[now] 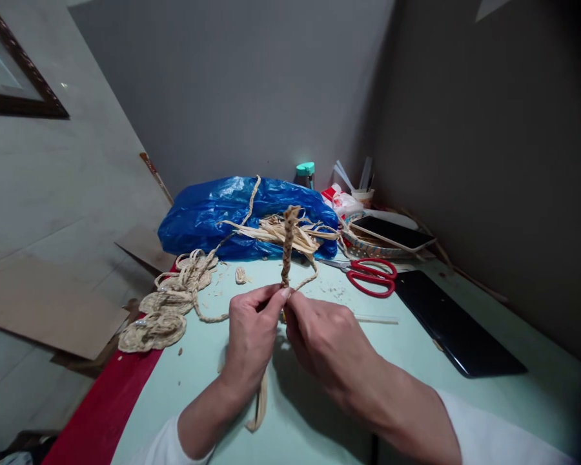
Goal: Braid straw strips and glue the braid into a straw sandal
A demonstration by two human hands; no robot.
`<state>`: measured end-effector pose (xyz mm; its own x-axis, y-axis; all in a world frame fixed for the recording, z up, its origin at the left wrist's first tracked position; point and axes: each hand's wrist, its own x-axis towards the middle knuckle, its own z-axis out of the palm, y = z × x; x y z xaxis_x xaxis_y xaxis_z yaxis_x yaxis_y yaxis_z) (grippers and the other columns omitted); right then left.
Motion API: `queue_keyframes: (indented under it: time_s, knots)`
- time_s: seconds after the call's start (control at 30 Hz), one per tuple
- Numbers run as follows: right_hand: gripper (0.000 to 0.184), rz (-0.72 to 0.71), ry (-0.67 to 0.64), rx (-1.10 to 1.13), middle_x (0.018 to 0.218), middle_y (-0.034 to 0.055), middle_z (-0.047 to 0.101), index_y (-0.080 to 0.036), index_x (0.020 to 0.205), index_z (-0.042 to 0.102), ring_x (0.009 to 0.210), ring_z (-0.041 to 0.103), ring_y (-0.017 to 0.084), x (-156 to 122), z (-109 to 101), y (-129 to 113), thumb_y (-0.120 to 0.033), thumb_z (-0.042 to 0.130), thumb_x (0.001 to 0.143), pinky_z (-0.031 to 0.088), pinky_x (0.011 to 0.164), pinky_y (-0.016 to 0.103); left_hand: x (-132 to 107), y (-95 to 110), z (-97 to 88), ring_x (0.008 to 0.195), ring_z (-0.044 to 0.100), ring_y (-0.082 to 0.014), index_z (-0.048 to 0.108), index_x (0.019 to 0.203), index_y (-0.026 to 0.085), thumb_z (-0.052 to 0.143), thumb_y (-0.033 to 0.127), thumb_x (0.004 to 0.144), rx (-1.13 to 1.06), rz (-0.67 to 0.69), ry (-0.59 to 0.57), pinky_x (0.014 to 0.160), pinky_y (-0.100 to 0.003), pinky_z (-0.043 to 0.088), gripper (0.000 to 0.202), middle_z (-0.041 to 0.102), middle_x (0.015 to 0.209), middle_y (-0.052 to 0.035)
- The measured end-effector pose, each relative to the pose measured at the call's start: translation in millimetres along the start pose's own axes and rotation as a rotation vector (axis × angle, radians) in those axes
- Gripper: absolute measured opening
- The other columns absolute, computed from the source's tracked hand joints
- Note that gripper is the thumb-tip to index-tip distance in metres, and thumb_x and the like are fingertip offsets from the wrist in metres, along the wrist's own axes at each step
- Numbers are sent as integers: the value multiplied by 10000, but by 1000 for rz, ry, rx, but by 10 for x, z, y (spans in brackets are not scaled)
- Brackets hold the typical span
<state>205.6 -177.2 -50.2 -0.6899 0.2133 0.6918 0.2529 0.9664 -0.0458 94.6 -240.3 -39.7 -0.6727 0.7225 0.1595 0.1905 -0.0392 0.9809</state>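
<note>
My left hand (252, 332) and my right hand (326, 332) meet above the table, both closed on a braided straw cord (287, 248). Its thick brownish end stands up between my thumbs. A flat pale strip (259, 403) hangs below my left hand. Thinner braid (210, 318) runs from the left toward my hands, by a heap of coiled braid (167, 300) with looped shapes. Beyond my fingers, loose dry strips (281, 232) lie against a blue plastic bag (203, 210). My fingertips partly hide what they pinch.
Red-handled scissors (372, 278) lie right of my hands, beside a dark flat panel (458, 323). A tablet-like device (392, 231) rests on a woven basket (368, 247). A green-lidded jar (305, 173) stands behind the bag. Walls close off the back and right.
</note>
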Motion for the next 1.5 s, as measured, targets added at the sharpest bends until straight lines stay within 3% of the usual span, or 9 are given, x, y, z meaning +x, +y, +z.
queue_keyframes:
  time_s: [0.2, 0.33, 0.43, 0.53, 0.57, 0.7, 0.87, 1.2, 1.5]
  knots:
    - [273, -188, -76, -384, 703, 84, 624, -79, 911, 607, 568, 564, 213, -66, 47, -252, 21, 430, 727, 410, 456, 312, -28, -14, -28, 646, 579, -123, 769, 753, 144, 726, 256, 721, -287, -243, -74, 617, -206, 439, 124, 692, 668, -14]
    - [205, -205, -158, -151, 808, 132, 670, -70, 932, 627, 718, 622, 252, -27, -92, -227, -65, 489, 779, 493, 601, 346, -6, 10, -57, 587, 529, -100, 713, 673, 138, 707, 261, 733, -241, -238, -75, 569, -190, 400, 137, 625, 597, 8]
    - [180, 46, -122, 371, 657, 23, 626, -152, 867, 618, 560, 557, 139, 99, -295, -18, -234, 471, 929, 432, 552, 261, 15, 32, -82, 552, 473, -87, 681, 681, 147, 677, 302, 771, -191, -191, -110, 538, -191, 360, 179, 562, 576, 30]
    - [241, 483, 31, 507, 613, -38, 546, -180, 967, 588, 534, 483, 111, 246, -400, 240, -406, 616, 886, 367, 534, 245, 1, 55, -67, 493, 391, -72, 657, 662, 148, 654, 317, 792, -148, -173, -221, 506, -199, 312, 213, 502, 542, 49]
    - [285, 526, 25, 597, 630, -45, 529, -193, 1001, 586, 561, 474, 112, 280, -393, 311, -438, 639, 865, 354, 531, 237, -13, 63, -51, 477, 364, -70, 639, 626, 147, 650, 313, 795, -114, -166, -260, 498, -204, 299, 237, 487, 526, 52]
    - [362, 649, -58, 1022, 565, -52, 409, -177, 701, 569, 498, 342, 81, 304, -208, 491, -456, 511, 926, 260, 474, 226, -86, 86, 17, 497, 386, -77, 573, 532, 150, 621, 304, 823, -28, -147, -423, 511, -214, 303, 333, 510, 537, 34]
    - [359, 906, -4, 1405, 450, -106, 241, -160, 622, 530, 418, 172, 50, 233, 49, 588, -414, 564, 874, 135, 429, 215, -137, 65, 38, 616, 509, -106, 702, 744, 158, 610, 339, 858, -9, -170, -490, 551, -205, 348, 232, 607, 659, 5]
    - [377, 937, 15, 1497, 490, -57, 409, -143, 648, 560, 436, 297, 55, 231, 37, 661, -474, 619, 819, 198, 437, 212, -110, 100, 35, 496, 407, -94, 712, 684, 150, 615, 347, 831, 66, -118, -436, 497, -223, 287, 264, 496, 528, 26]
    - [322, 1009, 206, 1589, 505, -108, 253, -173, 640, 487, 441, 138, 49, 234, 15, 755, -411, 648, 785, 116, 410, 207, -119, 19, 36, 553, 411, -110, 739, 815, 149, 597, 397, 846, 54, -182, -542, 543, -223, 308, 287, 476, 570, 22]
